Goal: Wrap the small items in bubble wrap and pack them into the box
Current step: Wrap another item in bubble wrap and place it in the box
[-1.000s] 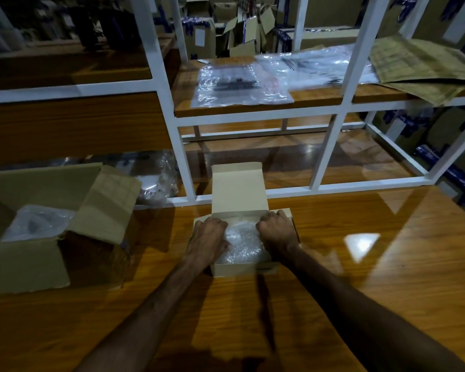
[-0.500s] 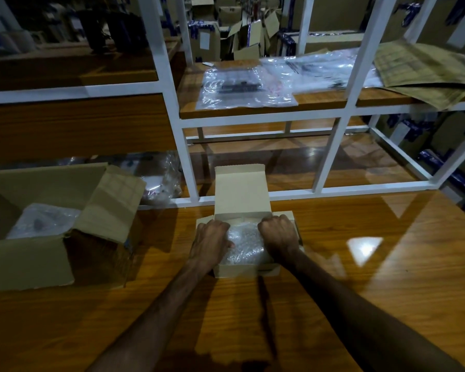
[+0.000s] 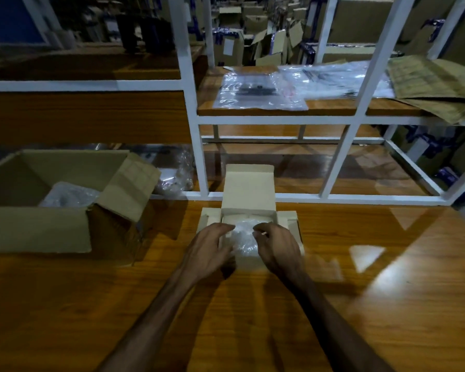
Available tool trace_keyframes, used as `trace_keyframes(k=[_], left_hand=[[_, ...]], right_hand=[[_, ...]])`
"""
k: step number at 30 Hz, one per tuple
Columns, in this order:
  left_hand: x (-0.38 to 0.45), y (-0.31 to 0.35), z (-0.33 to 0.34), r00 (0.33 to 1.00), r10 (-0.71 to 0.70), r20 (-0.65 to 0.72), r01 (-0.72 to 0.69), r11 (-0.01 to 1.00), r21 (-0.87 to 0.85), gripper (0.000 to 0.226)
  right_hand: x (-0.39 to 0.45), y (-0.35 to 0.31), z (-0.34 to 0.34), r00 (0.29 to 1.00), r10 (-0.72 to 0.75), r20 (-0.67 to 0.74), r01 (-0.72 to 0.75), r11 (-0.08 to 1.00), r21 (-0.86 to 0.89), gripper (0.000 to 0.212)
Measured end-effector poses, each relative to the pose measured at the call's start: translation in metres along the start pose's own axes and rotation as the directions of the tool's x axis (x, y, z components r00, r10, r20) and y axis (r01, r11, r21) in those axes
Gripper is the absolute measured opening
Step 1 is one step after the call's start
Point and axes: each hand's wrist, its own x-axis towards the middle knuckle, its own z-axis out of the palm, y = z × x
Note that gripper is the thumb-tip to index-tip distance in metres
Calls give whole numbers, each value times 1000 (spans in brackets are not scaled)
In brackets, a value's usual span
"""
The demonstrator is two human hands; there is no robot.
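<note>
A larger carton point(image 3: 38, 226) is sitting open at left on the worktop point(image 3: 387, 304); white frame point(image 3: 199, 157) is standing behind. No legible writing. Box point(image 3: 249, 191) is lying open, bubble wrap point(image 3: 243, 237) inside. Left hand point(image 3: 212, 248) and right hand point(image 3: 277, 245) are hovering over it, fingers loosely curled, apparently gripping nothing.

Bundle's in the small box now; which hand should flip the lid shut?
Probably the right hand: its fingertips sit slightly farther back over the bubble-wrapped bundle, closer to the upright lid. The left hand could steady the small box. The margin is narrow.
</note>
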Motion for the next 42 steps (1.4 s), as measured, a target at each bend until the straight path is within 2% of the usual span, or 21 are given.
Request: trace_keyframes(k=[3, 7, 13, 15, 19, 24, 28, 31, 34, 36, 39, 42], left_hand=[[-32, 14, -20, 997, -46, -62, 41, 996, -75, 42], [-66, 16, -64, 983, -106, -152, 88, 989, -121, 39], [-78, -19, -160, 969, -143, -199, 129, 988, -84, 29], [-75, -31, -192, 971, -133, -200, 121, 990, -71, 26], [-64, -65, -252, 971, -27, -237, 38, 998, 40, 24], [-26, -134, -309, 992, -123, -5, 122, 967, 225, 26], [15, -202, -333, 990, -126, 70, 96, 937, 335, 34], [46, -255, -341, 978, -164, 129, 74, 850, 522, 49], [69, -281, -343, 960, -210, 187, 52, 785, 617, 58], [79, -287, -341, 945, -225, 237, 8, 741, 672, 55], [84, -291, -337, 937, -221, 270, -46, 688, 724, 36], [85, -284, -341, 966, -169, 194, -8, 736, 677, 24]], right_hand=[[-4, -25, 6, 998, 38, -55, -24, 972, 235, 27], [-3, -75, 19, 1000, -6, -18, 13, 905, 426, 20], [13, -171, 27, 991, -134, 0, 108, 801, 589, 18], [22, -199, 29, 980, -198, 10, 156, 800, 579, 20], [50, -252, 43, 951, -306, 37, 249, 833, 494, 25], [89, -308, 78, 913, -381, 147, 301, 871, 388, 23], [113, -331, 105, 924, -341, 172, 266, 898, 351, 24], [126, -335, 118, 947, -293, 132, 235, 912, 337, 21], [135, -339, 123, 961, -256, 105, 210, 922, 325, 20], [137, -341, 124, 965, -247, 86, 205, 918, 341, 20], [139, -346, 123, 964, -255, 68, 217, 911, 351, 18], [139, -346, 124, 964, -254, 75, 216, 916, 338, 18]])
